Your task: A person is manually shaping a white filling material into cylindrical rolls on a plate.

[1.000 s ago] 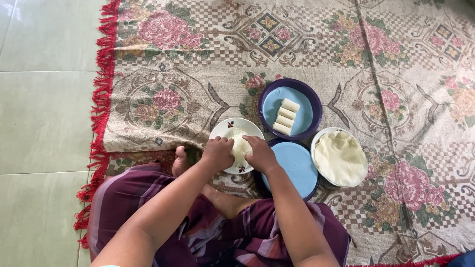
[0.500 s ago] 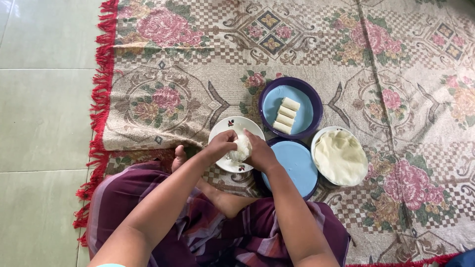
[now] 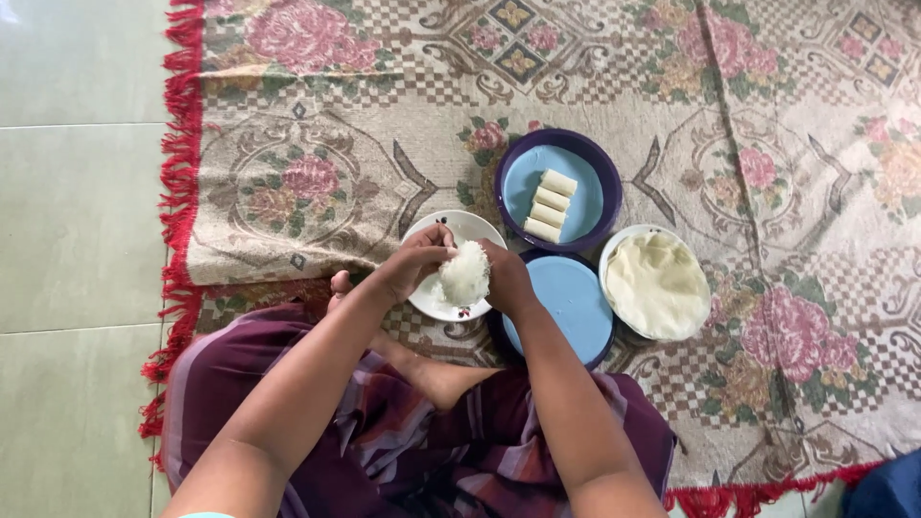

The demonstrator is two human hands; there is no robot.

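Hands: our left hand (image 3: pixel 414 261) and right hand (image 3: pixel 502 278) cup a white clump (image 3: pixel 465 273).
Risk: shreds may spill past the plate (image 3: pixel 475 226) below onto the rug (image 3: pixel 317 144).

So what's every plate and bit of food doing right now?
White lump: held between both hands, over the white plate.
Left hand: gripping the lump.
Right hand: cupping the lump.
White plate: on the rug, mostly hidden.
Far blue plate: holds four rolls.
Near blue plate: bare.
Wrappers: stacked flat on their plate.
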